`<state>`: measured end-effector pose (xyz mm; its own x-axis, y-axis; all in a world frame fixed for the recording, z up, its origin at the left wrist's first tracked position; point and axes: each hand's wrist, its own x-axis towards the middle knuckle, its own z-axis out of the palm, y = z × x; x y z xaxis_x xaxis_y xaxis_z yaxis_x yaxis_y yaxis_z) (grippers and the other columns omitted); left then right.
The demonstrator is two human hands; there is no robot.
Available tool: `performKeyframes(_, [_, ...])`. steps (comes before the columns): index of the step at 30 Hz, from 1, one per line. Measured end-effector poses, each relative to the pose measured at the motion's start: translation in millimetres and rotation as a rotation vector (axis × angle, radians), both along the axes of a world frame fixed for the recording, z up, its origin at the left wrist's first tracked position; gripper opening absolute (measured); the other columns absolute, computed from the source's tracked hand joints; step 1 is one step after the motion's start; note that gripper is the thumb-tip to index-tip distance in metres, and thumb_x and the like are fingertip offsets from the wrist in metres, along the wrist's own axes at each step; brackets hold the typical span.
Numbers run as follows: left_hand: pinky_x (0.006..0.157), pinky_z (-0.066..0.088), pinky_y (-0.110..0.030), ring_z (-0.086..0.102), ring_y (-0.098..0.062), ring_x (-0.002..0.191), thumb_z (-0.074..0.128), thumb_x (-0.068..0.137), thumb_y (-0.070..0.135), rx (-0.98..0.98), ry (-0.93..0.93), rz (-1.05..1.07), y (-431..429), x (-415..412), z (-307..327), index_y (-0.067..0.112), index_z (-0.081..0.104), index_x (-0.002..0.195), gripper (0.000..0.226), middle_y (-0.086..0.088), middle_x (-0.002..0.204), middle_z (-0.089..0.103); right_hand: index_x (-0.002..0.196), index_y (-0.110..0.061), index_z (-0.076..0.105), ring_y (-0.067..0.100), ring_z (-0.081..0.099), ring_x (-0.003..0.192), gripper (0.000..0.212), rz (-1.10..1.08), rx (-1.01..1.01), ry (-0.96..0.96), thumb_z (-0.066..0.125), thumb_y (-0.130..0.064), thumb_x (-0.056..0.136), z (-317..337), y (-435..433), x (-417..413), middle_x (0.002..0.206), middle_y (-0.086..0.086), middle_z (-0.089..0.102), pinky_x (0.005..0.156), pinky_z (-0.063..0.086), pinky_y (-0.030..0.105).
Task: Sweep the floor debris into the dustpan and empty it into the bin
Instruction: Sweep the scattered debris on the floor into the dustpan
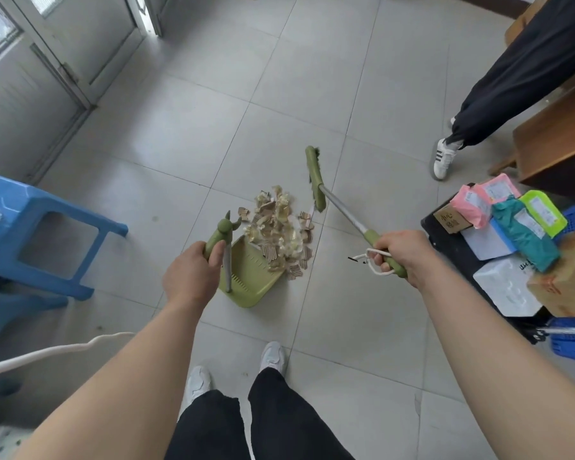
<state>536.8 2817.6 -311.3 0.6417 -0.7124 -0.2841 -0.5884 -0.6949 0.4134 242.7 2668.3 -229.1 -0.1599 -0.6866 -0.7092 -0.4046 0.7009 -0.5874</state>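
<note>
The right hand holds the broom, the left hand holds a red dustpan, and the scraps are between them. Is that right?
Not quite. The head view shows the dustpan is green, not red. The right hand does grip the broom, the left hand grips the dustpan's handle, and the scraps lie between them.

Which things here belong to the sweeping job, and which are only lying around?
For the job: broom in the right hand; dustpan in the left hand; debris pile at the dustpan's mouth.
Lying about: blue stool; parcels; white cable; another person's shoe.
</note>
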Motion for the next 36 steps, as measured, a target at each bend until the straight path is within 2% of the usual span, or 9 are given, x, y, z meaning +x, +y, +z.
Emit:
performKeyframes(7, [0.052,0.03,-0.031,0.053,-0.027,0.067,0.035,0.097,0.056,-0.026,0.076,0.045,-54,-23,-16,0.014,0.053,0.082,0.047,0.002,0.067,0.053,0.081,0.003,0.062,0.018,0.049,0.044,0.016,0.024,-0.027,0.027,0.051,0.01,0.074,-10,-21,-13,0.069,0.023,0.06,0.043,0.031,0.023])
performKeyframes(12, [0.052,0.03,-0.031,0.053,-0.026,0.067,0.035,0.097,0.056,0.001,0.071,0.051,-61,-21,-15,0.016,0.053,0.082,0.047,0.001,0.068,0.055,0.088,-0.002,0.059,0.019,0.048,0.043,0.018,0.069,-0.042,0.035,0.05,0.01,0.077,-7,-30,-8,0.07,0.022,0.059,0.041,0.031,0.021])
performKeyframes(15, [0.052,0.03,-0.03,0.05,-0.023,0.062,0.035,0.097,0.056,0.011,0.078,0.079,-52,-21,-12,0.017,0.05,0.079,0.046,0.001,0.066,0.054,0.079,-0.002,0.058,0.022,0.046,0.048,0.008,0.153,-0.06,0.087,0.052,0.003,0.078,-2,-40,-1,0.068,0.021,0.056,0.044,0.03,0.023])
performKeyframes(19, [0.05,0.027,-0.029,0.047,-0.017,0.057,0.036,0.097,0.056,0.016,0.084,0.122,-54,-25,-8,0.02,0.044,0.071,0.045,0.003,0.064,0.052,0.065,-0.008,0.048,0.015,0.039,0.025,0.024,0.319,-0.099,0.219,0.057,-0.011,0.087,-10,-70,12,0.061,0.014,0.049,0.034,0.028,0.014])
performKeyframes(22, [0.05,0.028,-0.029,0.047,-0.016,0.055,0.035,0.097,0.056,0.019,0.087,0.158,-59,-28,-10,0.02,0.044,0.072,0.045,0.003,0.063,0.052,0.068,-0.006,0.052,0.019,0.042,0.035,0.022,0.488,-0.126,0.396,0.054,-0.013,0.09,-25,-98,27,0.057,0.012,0.048,0.036,0.031,0.016])
performKeyframes(26, [0.049,0.029,-0.028,0.048,-0.013,0.056,0.034,0.097,0.058,0.021,0.087,0.196,-62,-28,-17,0.02,0.047,0.075,0.046,0.004,0.063,0.052,0.074,-0.007,0.053,0.019,0.048,0.042,0.016,0.657,-0.147,0.53,0.052,-0.012,0.089,-54,-126,50,0.068,0.012,0.054,0.04,0.032,0.016])
performKeyframes(28, [0.049,0.029,-0.028,0.048,-0.012,0.057,0.034,0.096,0.059,0.02,0.075,0.204,-63,-26,-20,0.021,0.047,0.075,0.046,0.004,0.063,0.052,0.083,-0.006,0.061,0.02,0.051,0.048,0.01,0.755,-0.143,0.586,0.054,-0.011,0.088,-68,-133,59,0.076,0.013,0.059,0.043,0.034,0.018])
performKeyframes(32, [0.049,0.033,-0.029,0.049,-0.013,0.058,0.034,0.096,0.06,0.018,0.06,0.202,-67,-28,-23,0.022,0.049,0.076,0.046,0.004,0.064,0.053,0.102,-0.003,0.066,0.027,0.051,0.071,0.022,0.959,-0.097,0.686,0.051,-0.015,0.091,-89,-133,52,0.096,0.017,0.064,0.062,0.037,0.022])
performKeyframes(36, [0.05,0.033,-0.029,0.05,-0.011,0.058,0.035,0.096,0.059,0.013,0.066,0.209,-71,-31,-22,0.023,0.051,0.078,0.044,0.004,0.065,0.054,0.098,-0.007,0.066,0.027,0.052,0.073,0.021,1.044,-0.035,0.743,0.049,-0.007,0.086,-88,-119,22,0.073,0.008,0.053,0.062,0.04,0.024])
